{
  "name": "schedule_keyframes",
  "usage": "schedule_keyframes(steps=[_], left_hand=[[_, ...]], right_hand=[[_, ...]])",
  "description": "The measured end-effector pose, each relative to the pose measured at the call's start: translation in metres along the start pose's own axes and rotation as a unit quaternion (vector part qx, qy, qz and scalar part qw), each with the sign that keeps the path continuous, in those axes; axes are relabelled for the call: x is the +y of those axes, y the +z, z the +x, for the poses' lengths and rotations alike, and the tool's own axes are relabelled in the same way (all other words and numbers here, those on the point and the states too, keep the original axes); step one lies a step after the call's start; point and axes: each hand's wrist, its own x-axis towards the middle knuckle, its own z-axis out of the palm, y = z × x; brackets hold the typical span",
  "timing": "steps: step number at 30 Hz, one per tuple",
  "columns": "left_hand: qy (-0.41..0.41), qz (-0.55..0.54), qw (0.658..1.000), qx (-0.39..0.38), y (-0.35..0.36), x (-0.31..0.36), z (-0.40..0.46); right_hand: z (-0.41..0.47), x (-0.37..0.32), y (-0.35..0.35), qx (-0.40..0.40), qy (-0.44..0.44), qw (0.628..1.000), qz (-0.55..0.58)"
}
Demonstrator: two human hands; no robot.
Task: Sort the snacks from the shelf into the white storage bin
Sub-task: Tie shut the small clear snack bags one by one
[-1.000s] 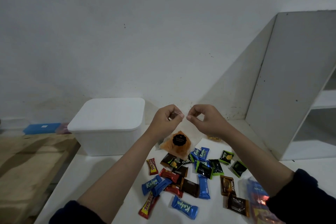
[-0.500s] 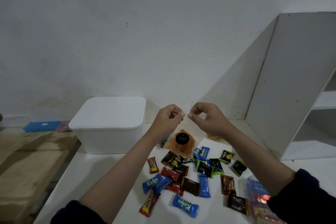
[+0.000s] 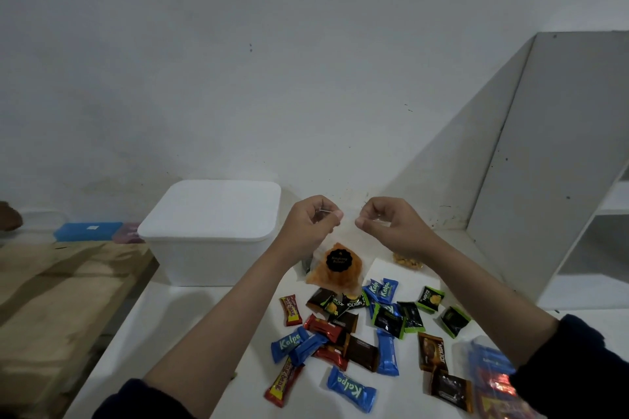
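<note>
So the big change over the last second is that the hands are drifting apart: the left hand [image 3: 311, 226] and right hand [image 3: 388, 226] were nearly fingertip to fingertip a moment ago, and now there's a clear gap between them. Both are pinching, thumb against curled fingers, on what looks like the top edge of a clear bag [image 3: 335, 258] that hangs down to the orange chips with the round black label, so my guess is they're pulling it open or stretching it out, though the plastic is hard to make out. Nothing has gone into the white storage bin [image 3: 211, 231] yet; it sits at the back left of the white table [image 3: 170, 316] with its lid on, so the lid has to come off first. The rest of the snacks [image 3: 357, 333] are in a loose pile between the forearms, just right of the bin. Readable stuff: blue wrappers say "Kalpa", the dark and green ones say "Nextar", and the label on the orange bag seems to read "Singkong Balado", but it's tiny. The red bars have yellow lettering I can't quite read.
</note>
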Motion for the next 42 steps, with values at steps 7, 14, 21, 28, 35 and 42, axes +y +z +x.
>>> schedule_keyframes(steps=[7,14,21,28,35,42], left_hand=[[-0.011,-0.059,0.998,0.017,-0.014,-0.001,-0.003],[-0.024,-0.074,0.996,0.053,-0.021,-0.008,-0.001],[-0.046,-0.093,0.993,0.054,-0.026,-0.013,-0.001],[-0.061,-0.141,0.987,0.036,-0.034,-0.014,-0.003],[-0.078,-0.168,0.982,0.039,-0.036,-0.019,-0.008],[-0.079,-0.19,0.978,0.043,-0.037,-0.021,-0.01]], right_hand=[[0.01,0.001,0.007,-0.005,0.0,0.995,0.099],[0.012,0.006,0.016,0.022,0.063,0.981,0.185],[0.012,0.01,0.017,0.03,0.067,0.975,0.211],[0.014,0.01,0.019,0.081,0.113,0.962,0.237],[0.011,0.009,0.022,0.072,0.101,0.958,0.26],[0.007,0.0,0.017,0.026,0.115,0.966,0.232]])
